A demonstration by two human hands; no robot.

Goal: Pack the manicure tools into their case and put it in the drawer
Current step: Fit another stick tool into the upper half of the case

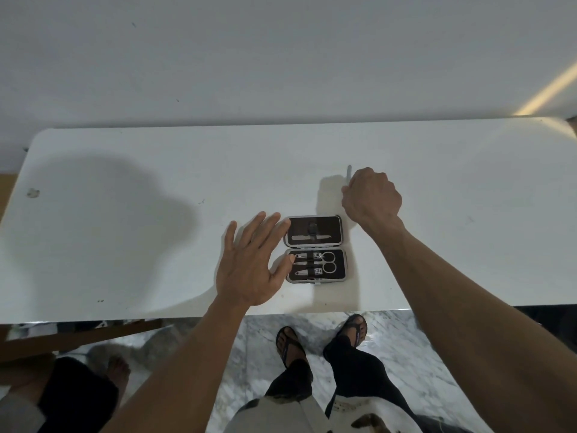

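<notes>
On the white rectangular table (pixel 125 214), near its front edge, the small dark-lined manicure case with a grey rim (pixel 315 249) lies opened flat, its two halves stacked toward twelve and six o'clock. Its far half holds a slim silver tool (pixel 309 237) lying crosswise under a strap. Its near half holds two silver nail clippers (pixel 307 255) with small round-handled scissors (pixel 326 261) between them, the loops pointing to three o'clock.

At nine o'clock of the case, the left hand (pixel 249 264) is spread wide and flat with nothing in it, fingertips reaching the far half's left rim and the thumb touching the near half's left edge.

At one o'clock of the case, the right hand (pixel 371 195) is curled into a loose fist around a thin grey metal file (pixel 349 171), whose tip juts out toward twelve o'clock above the knuckles.
</notes>
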